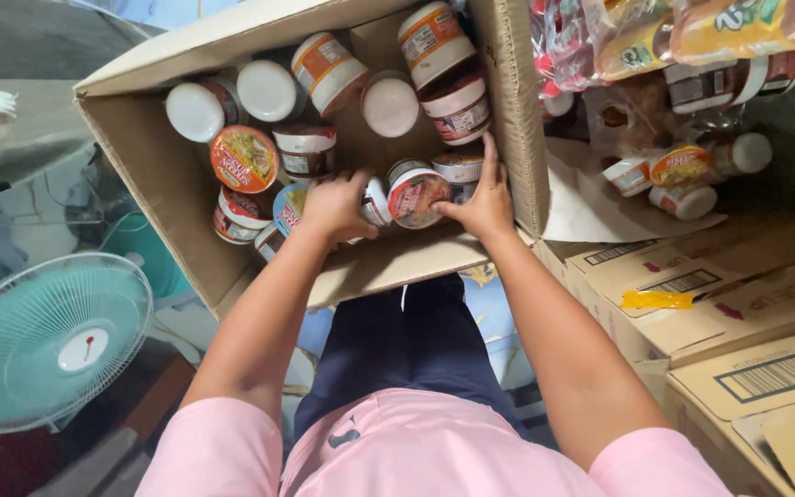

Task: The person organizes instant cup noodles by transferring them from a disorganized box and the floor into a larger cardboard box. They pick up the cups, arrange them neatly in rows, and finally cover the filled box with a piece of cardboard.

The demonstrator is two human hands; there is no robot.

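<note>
Inside cardboard box [154,184], both hands [338,204] gripping noodle cup [414,193] lying sideways, lid toward the camera.

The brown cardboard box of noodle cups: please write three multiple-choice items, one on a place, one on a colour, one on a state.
1. Where are both hands?
A. inside the brown cardboard box
B. on the fan
C. on the sealed cartons

2. What colour are the blades of the round electric fan?
A. red
B. teal
C. black

3. How is the box?
A. taped shut
B. crushed flat
C. open, flaps up

Answers: 1 A, the left hand and right hand rest among the round noodle cups; 2 B, teal shows behind the white grille; 3 C, the cups inside are visible.
</note>
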